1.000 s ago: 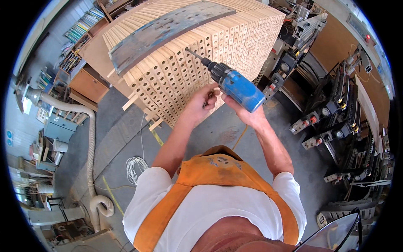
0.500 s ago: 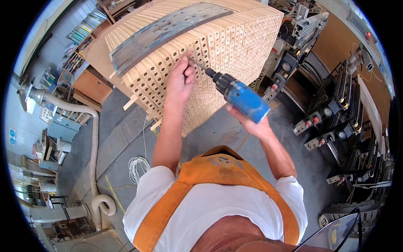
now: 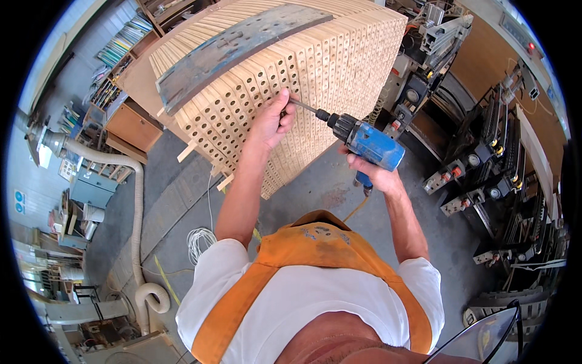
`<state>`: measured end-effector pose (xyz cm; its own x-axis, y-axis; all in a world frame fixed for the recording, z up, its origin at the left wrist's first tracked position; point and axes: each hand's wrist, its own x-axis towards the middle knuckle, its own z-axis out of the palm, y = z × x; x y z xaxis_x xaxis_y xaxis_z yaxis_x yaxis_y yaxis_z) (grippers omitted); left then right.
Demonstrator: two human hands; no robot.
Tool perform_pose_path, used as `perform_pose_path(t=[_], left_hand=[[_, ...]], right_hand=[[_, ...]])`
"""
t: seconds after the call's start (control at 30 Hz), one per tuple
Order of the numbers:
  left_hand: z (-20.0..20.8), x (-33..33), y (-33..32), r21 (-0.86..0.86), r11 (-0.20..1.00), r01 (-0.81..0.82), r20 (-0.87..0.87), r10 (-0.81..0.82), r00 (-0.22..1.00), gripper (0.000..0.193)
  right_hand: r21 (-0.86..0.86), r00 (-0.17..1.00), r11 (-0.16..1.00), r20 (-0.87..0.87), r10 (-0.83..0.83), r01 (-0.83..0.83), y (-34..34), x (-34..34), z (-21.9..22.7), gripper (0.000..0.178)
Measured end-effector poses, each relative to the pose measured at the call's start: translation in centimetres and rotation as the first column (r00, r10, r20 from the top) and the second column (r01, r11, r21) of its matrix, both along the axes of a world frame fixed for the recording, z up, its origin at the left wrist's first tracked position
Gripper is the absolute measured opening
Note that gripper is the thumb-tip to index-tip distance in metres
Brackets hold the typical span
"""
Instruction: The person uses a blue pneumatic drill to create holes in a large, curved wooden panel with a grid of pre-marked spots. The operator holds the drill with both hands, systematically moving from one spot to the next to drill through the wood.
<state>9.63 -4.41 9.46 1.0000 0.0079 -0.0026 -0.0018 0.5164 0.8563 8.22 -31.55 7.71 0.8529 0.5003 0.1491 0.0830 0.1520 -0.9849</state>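
Note:
My right hand is wrapped round the grip of a blue power drill with a black chuck. A long thin bit runs from the chuck toward my left hand. The left fingers are pinched together at the bit's far end, and whatever lies between them is hidden. Just beyond them stands a large stack of pale wooden strips, its near side full of rows of round holes. A worn, curved blue-grey board lies across the stack's top.
A yellowish line hangs below the drill's grip. A coiled white cable and a ribbed hose lie on the floor at left. Machinery with gauges stands at right. Short wooden sticks jut from the stack's lower left.
Both hands have shifted right, and the drill has swung right and become more level. Its lower grip end and the line hanging from it now show. The left fingers remain pinched at the bit's end.

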Motion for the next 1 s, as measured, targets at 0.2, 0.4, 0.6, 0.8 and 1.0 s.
perform_pose_path(t=[0.2,0.4,0.6,0.8,1.0], left_hand=[[0.6,1.4,-0.3,-0.059,0.998,-0.037,0.085,0.042,0.995,0.035],[1.8,2.0,0.2,-0.275,0.961,0.014,0.248,0.057,0.967,0.033],[0.9,2.1,-0.2,-0.298,0.954,0.009,0.161,0.041,0.986,0.027],[-6.1,2.0,-1.2,-0.249,0.965,0.083,-0.122,-0.116,0.986,0.018],[-6.8,1.0,-2.4,-0.218,0.973,0.076,-0.194,-0.12,0.974,0.017]], right_hand=[[-0.057,0.983,0.995,0.171,-0.074,0.085,1.5,0.5,-1.1,0.03],[-0.042,0.989,0.997,0.134,-0.064,0.07,5.2,1.3,1.4,0.029],[-0.085,0.977,0.992,0.2,-0.07,0.089,5.2,1.9,2.6,0.026],[-0.196,0.934,0.967,0.346,-0.087,0.163,5.4,1.4,3.1,0.026],[-0.256,0.932,0.955,0.359,-0.046,0.146,5.1,1.3,3.6,0.028]])
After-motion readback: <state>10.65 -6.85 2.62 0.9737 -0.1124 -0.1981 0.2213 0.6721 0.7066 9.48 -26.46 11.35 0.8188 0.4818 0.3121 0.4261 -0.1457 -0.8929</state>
